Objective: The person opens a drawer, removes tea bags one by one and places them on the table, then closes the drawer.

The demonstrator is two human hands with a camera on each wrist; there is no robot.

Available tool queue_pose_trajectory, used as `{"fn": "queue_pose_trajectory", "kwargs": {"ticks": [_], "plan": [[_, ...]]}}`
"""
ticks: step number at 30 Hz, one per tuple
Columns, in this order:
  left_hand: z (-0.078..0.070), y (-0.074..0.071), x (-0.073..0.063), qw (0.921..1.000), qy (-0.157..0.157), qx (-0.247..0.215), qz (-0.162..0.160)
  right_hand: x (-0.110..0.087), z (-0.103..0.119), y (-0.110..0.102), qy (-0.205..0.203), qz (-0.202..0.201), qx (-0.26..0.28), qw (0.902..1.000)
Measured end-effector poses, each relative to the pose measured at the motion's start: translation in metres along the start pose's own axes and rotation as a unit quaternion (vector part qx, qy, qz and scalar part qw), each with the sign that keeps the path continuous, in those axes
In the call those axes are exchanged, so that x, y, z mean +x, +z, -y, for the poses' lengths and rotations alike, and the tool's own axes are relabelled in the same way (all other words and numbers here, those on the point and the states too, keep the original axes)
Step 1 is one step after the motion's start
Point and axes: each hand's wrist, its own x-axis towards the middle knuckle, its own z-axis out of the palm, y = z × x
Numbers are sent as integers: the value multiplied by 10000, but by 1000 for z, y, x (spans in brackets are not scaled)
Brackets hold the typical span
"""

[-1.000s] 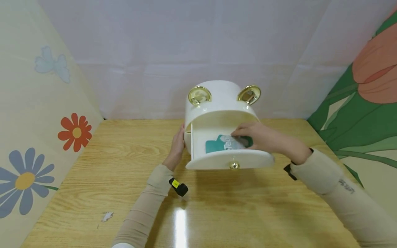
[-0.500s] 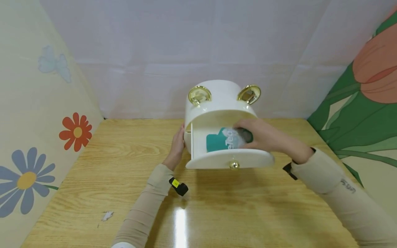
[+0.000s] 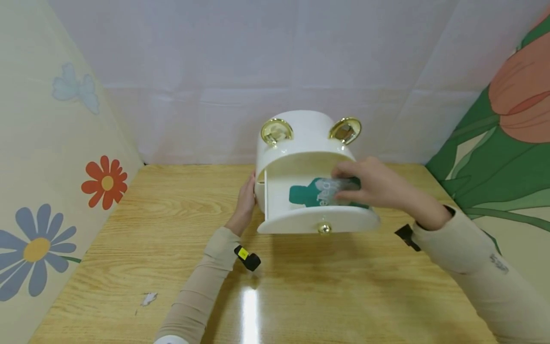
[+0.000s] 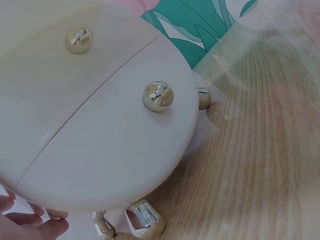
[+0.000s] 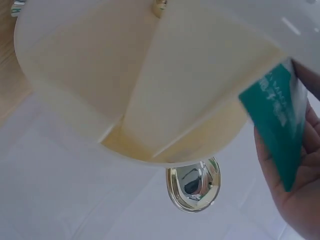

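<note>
A white storage box point(image 3: 305, 131) with gold ears stands on the table, its rounded upper drawer point(image 3: 290, 225) pulled out. Inside that drawer is a teal packet point(image 3: 304, 195) with white lettering. My right hand point(image 3: 371, 184) pinches the packet's right end between thumb and fingers, partly covering it. In the right wrist view, a teal corner of the packet point(image 5: 275, 115) sticks out past the fingers. My left hand point(image 3: 246, 203) rests against the box's left side; the left wrist view shows its fingers point(image 4: 47, 227) touching there.
A second gold knob point(image 4: 158, 96) marks the lower drawer, and short gold feet point(image 4: 145, 220) hold the box up. Behind it hangs a pale cloth point(image 3: 206, 95). The wooden table point(image 3: 172, 200) has a chipped spot point(image 3: 149, 299) at front left.
My right hand and the packet have shifted to the right within the drawer, after the packet's left end rose slightly. My left hand and the box stay in place.
</note>
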Motion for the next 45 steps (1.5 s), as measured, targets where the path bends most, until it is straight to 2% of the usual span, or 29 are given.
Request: {"fn": "queue_pose_trajectory", "kwargs": {"ticks": [6, 13, 18, 23, 29, 35, 45], "plan": [[1, 0, 0, 10000, 32, 50, 20, -6, 2, -6, -358, -646, 93, 9972], [0, 1, -2, 10000, 58, 56, 51, -22, 4, -19, -272, -1290, -178, 9911], [-1, 2, -3, 10000, 34, 57, 62, -34, 3, -25, -272, -1549, -268, 9872], [-1, 1, -3, 10000, 42, 18, 80, -47, -2, -28, 18, -1766, -514, 9829], [-1, 0, -3, 9999, 1, -73, 135, -61, -9, -27, 361, -1987, -482, 9782], [0, 0, -3, 9999, 17, -35, 134, -77, -12, -24, 749, -2343, -579, 9676], [-1, 0, -2, 9999, -27, -102, 6, -95, -28, -12, 1752, -2460, -4, 9533]]}}
